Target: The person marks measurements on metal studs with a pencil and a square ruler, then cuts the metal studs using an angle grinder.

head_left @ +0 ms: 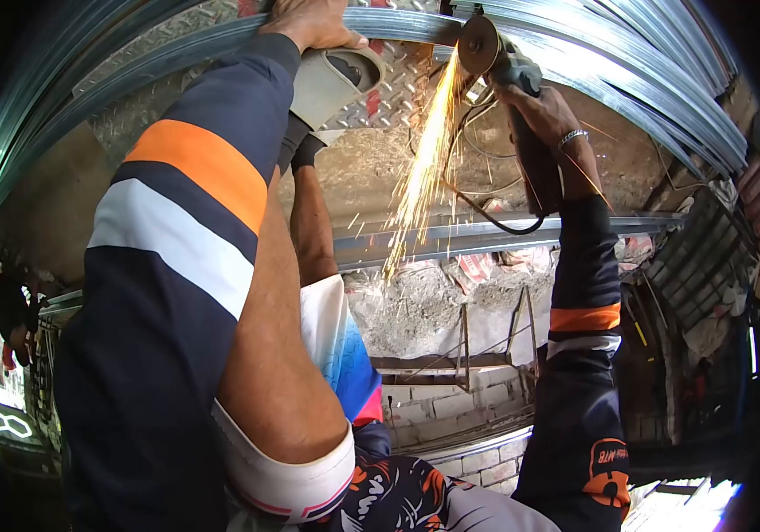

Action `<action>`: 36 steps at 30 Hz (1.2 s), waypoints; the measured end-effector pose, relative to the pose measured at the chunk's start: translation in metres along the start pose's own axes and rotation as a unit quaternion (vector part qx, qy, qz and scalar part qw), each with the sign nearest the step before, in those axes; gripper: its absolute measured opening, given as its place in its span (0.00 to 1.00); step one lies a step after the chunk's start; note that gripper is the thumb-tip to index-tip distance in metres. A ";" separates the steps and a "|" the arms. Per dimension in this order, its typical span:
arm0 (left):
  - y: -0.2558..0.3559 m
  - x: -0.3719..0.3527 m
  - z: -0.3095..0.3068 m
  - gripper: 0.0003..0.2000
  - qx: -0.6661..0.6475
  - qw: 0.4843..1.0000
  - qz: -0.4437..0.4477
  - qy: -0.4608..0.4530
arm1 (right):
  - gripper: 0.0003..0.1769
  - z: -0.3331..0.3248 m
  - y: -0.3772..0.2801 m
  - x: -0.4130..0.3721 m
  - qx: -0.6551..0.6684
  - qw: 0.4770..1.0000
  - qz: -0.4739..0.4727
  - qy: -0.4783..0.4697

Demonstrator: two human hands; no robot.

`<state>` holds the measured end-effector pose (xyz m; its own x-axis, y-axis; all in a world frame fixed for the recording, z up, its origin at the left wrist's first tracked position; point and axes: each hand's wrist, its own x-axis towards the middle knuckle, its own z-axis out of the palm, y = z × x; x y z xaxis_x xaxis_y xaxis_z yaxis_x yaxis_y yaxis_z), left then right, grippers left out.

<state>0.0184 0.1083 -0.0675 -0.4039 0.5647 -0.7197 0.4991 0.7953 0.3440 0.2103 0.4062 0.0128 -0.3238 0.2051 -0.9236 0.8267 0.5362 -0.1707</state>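
So from my end, I've got the right hand with its fingers wrapped round an angle grinder, and the disc is up against the metal strip at the far side of the scene. Sparks are pouring back towards the near side, so I'd call this mid-cut. How deep it's gone, no idea, the contact spot is too bright and blurry. I can't pick out a loose offcut, so I'd guess the strip isn't all the way through and the rest of that cut is what's left.

Left hand is clamped on the same strip, left of the disc, thumb showing and the other fingers mostly hidden. A sandal sits just beside it on the tread plate. More metal lengths are bunched over on the far right, and I can't tell if any are finished. The power cord loops below the tool.
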 end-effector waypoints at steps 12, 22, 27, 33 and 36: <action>-0.005 0.005 0.011 0.57 0.014 1.000 0.010 0.027 | 0.43 0.024 0.016 -0.011 -0.024 0.999 0.025 0.004; -0.004 -0.001 0.011 0.56 0.000 0.999 0.013 0.038 | 0.43 0.041 0.032 -0.008 -0.022 1.000 0.015 0.015; -0.004 0.002 0.013 0.57 0.012 0.999 0.009 0.037 | 0.41 0.041 0.037 -0.011 -0.026 0.999 0.008 0.027; 0.003 0.000 0.001 0.56 0.025 1.000 -0.013 -0.003 | 0.35 0.041 0.028 -0.021 0.003 1.000 -0.018 0.013; -0.002 0.000 0.009 0.56 0.011 0.999 0.006 0.034 | 0.38 0.043 0.031 -0.014 0.017 1.000 0.004 0.022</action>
<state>0.0237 0.1048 -0.0740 -0.4494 0.5884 -0.6722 0.5198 0.7842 0.3388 0.2601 0.3845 0.0058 -0.3362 0.2451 -0.9094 0.8445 0.5058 -0.1758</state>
